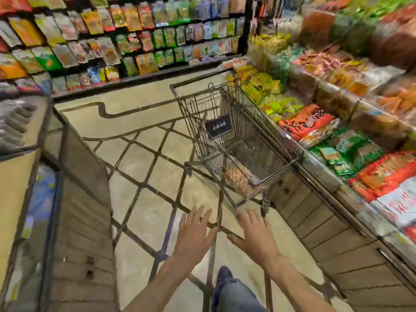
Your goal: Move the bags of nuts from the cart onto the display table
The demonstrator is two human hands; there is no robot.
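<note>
Bags of nuts fill the cart bottom; both hands' grip, left and right, spread wide, holding nothing.

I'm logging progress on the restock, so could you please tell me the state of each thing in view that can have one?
Left hand: open, fingers spread, holding nothing.
Right hand: open, fingers spread, holding nothing.
Grey wire shopping cart: upright beside the display table, basket nearly empty.
Tan bags of nuts: lying at the near end of the cart basket, not yet moved.
Long display table: stocked with rows of colourful snack packets.
</note>
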